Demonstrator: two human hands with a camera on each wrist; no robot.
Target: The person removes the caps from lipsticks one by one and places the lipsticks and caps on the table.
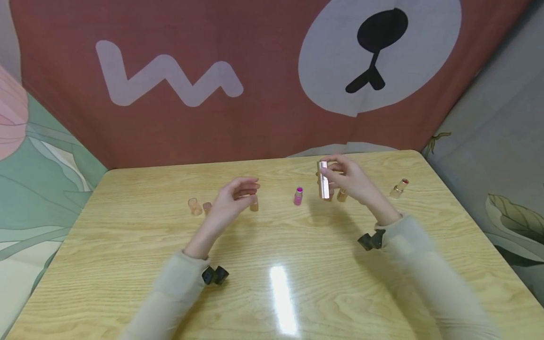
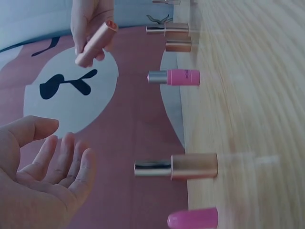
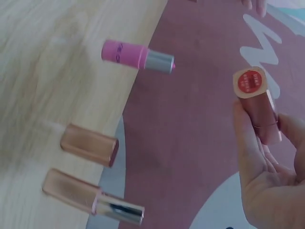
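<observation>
My right hand (image 1: 350,178) holds a shiny rose-gold lipstick tube (image 1: 324,182) above the back of the table, thumb on one side and fingers on the other. In the right wrist view, a red label marks the end of this lipstick tube (image 3: 261,107). My left hand (image 1: 231,200) hovers at left centre with loosely bent fingers and holds nothing. Close to it in the left wrist view stands an uncapped rose-gold lipstick (image 2: 194,167) with a silvery collar. Between the hands, a pink lipstick (image 1: 298,197) with a silver collar stands upright.
Beneath my right hand are a copper-coloured cap (image 3: 89,144) and another uncapped lipstick (image 3: 71,191). A clear-based lipstick (image 1: 398,189) stands far right. Left of my left hand is a see-through cap (image 1: 194,207). A rounded pink piece (image 2: 194,218) shows in the left wrist view.
</observation>
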